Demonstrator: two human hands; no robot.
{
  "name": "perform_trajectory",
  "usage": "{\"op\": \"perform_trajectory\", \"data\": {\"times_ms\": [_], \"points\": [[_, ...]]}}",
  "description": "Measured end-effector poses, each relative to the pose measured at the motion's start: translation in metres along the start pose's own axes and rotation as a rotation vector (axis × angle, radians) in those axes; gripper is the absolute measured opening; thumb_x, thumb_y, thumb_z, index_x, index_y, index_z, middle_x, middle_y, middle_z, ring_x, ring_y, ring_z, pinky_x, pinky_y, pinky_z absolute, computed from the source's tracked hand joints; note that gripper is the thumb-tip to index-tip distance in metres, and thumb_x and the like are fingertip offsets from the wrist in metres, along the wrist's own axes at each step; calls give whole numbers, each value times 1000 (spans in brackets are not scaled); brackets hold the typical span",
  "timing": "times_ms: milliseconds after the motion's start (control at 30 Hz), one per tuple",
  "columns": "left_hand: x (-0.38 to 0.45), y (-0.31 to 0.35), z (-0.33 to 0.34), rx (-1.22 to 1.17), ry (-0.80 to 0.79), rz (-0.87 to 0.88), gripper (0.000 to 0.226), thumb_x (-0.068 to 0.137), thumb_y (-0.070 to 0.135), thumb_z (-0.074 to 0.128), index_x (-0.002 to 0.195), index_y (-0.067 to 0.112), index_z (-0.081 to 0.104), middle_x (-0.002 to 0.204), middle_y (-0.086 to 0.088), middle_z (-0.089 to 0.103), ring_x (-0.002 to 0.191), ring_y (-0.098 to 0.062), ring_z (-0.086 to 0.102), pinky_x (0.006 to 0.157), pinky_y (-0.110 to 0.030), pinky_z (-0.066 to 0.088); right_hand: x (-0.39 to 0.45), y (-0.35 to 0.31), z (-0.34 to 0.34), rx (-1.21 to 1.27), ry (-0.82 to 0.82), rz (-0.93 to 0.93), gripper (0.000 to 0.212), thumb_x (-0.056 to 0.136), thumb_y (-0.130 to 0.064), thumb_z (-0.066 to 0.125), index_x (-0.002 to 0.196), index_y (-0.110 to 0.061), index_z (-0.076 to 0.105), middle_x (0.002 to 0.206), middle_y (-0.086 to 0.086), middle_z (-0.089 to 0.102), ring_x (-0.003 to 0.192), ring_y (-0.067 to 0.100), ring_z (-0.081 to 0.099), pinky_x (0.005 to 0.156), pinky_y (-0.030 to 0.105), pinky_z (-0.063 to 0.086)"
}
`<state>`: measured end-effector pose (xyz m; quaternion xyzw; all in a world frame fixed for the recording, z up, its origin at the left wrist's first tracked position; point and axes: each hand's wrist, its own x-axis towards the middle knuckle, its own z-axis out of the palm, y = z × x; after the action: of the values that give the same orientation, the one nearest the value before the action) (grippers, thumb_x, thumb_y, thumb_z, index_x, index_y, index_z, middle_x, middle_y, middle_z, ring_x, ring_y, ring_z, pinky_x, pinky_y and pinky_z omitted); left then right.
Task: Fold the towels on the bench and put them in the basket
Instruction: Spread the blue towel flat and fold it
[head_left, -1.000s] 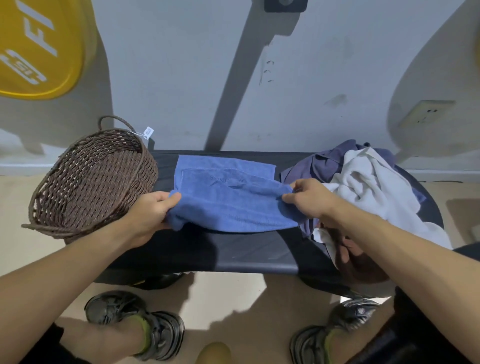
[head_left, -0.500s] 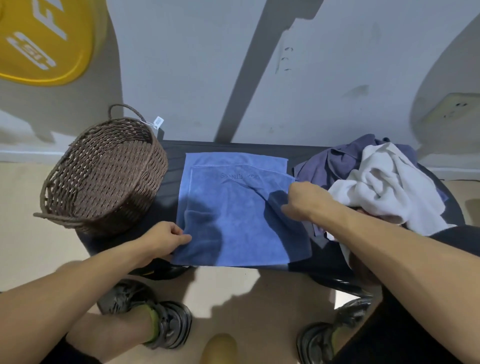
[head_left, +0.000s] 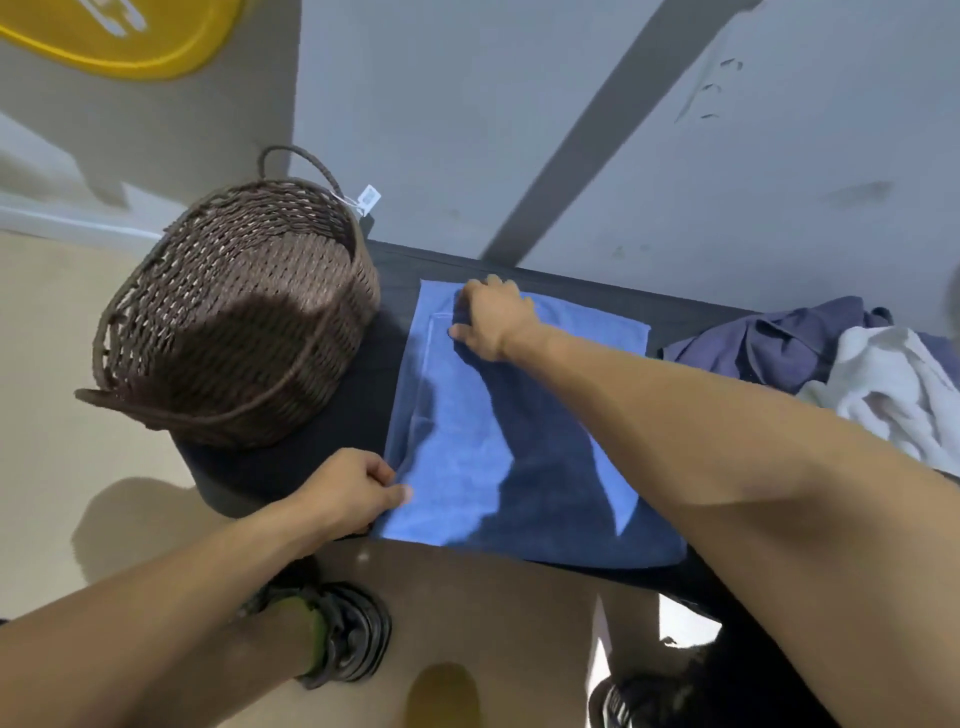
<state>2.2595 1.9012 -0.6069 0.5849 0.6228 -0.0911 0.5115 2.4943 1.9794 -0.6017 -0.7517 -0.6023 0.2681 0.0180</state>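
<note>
A blue towel (head_left: 467, 457) lies flat and folded on the black bench (head_left: 358, 415). My left hand (head_left: 353, 491) pinches its near left corner at the bench's front edge. My right hand (head_left: 491, 325) reaches across and grips the towel's far left corner, near the wall. A brown woven basket (head_left: 234, 317) stands empty on the bench's left end, just left of the towel. A heap of purple towel (head_left: 763, 348) and white towel (head_left: 893, 384) sits at the right end.
A grey wall (head_left: 571, 130) runs right behind the bench. A yellow disc (head_left: 130, 36) hangs at top left. Beige floor (head_left: 47, 467) lies to the left. My shoes (head_left: 348, 634) are under the bench's front edge.
My right hand moved from the towel's right edge to its far left corner. The towel now lies flatter, and the left hand stays on the near left corner. The view shifted left.
</note>
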Motion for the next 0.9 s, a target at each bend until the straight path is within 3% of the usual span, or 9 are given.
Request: {"op": "perform_trajectory", "data": {"times_ms": [133,267,367,433,500,600,667,767,900], "points": [[-5,-10,-4,-64,-32,30,21,83,16,73,72,13,55,56,-3,41,56,-18,39,61,-26,39,28,-5,-3,-48,-32,-25,14,94,-34,61,96,-25,50,122,7,54,121,31,44,98,43,35],[-4,-13,-15,-34,42,80,27,85,18,72,69,15,50,56,2,37,55,-13,34,58,-26,34,48,-9,-22,151,32,-45,9,95,-25,58,96,-18,53,97,3,61,94,26,57,76,32,42],[-3,-12,-20,6,102,105,46,85,20,70,58,18,32,47,9,29,49,-11,24,52,-26,25,64,-15,-21,72,30,3,12,96,-26,53,95,-14,54,95,5,59,88,27,54,73,31,40],[-3,-13,-21,81,131,115,43,85,23,68,57,9,39,49,5,32,52,-14,26,54,-28,26,70,-20,-14,27,7,58,17,96,-27,48,88,-13,52,95,9,60,86,31,54,71,32,40],[-6,-14,-22,154,141,125,38,86,28,68,66,0,50,58,-3,37,60,-17,29,57,-30,28,73,-23,-7,22,5,95,20,97,-31,46,98,-13,53,105,10,61,91,32,56,74,33,41],[-8,-15,-23,176,149,116,37,86,30,68,65,5,50,58,-3,38,60,-19,29,55,-31,29,76,-22,-4,52,42,123,27,97,-35,47,114,-15,53,116,8,62,95,30,56,76,35,41],[-10,-15,-28,174,176,99,33,84,31,70,66,11,51,57,1,46,59,-20,39,56,-29,34,77,-20,-3,58,56,116,28,96,-36,52,113,-14,54,116,10,63,97,30,57,76,35,43],[-10,-21,-35,184,190,44,27,80,34,76,87,17,58,79,1,63,76,-20,59,67,-31,45,78,-18,-3,22,30,19,39,94,-41,62,116,-10,54,118,13,58,108,33,55,88,39,47],[-10,-26,-40,203,178,4,22,78,33,79,80,16,66,78,0,68,76,-18,63,70,-31,50,79,-21,-8,-74,-19,-171,24,95,-37,61,98,-14,54,106,10,49,111,33,50,95,40,45]]}}
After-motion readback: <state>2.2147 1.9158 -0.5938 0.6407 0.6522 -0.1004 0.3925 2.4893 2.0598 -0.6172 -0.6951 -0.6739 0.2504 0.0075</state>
